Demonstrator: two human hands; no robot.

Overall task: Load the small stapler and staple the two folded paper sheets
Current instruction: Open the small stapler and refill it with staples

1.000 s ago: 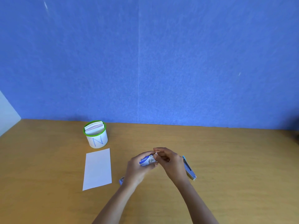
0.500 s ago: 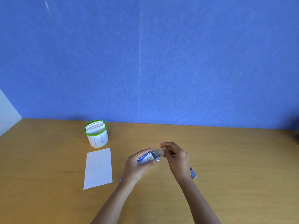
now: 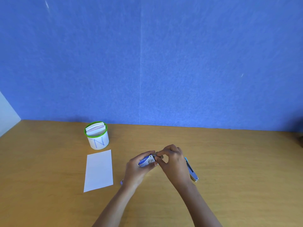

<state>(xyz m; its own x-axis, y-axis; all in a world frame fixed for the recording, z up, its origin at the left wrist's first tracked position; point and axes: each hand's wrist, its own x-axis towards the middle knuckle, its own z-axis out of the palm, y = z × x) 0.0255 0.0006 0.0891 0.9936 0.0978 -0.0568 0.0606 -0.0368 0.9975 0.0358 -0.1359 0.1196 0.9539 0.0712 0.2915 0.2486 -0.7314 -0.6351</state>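
Your left grip (image 3: 136, 167) is clasping the staple box (image 3: 146, 160), your right grip (image 3: 173, 163) is pinching its open end; the stapler (image 3: 192, 173) is lying just beside your right wrist

A wooden table (image 3: 237, 161) with a warm yellow-brown top fills the lower part of the view. Behind the table's far edge rises a blue, felt-like wall (image 3: 196, 63), evenly lit, with a faint vertical seam (image 3: 140, 63) running up from about the table's middle. Beyond the table's far-left corner a narrow white wall (image 3: 6, 112) meets the blue one. Soft light falls on the tabletop without hard shadows.
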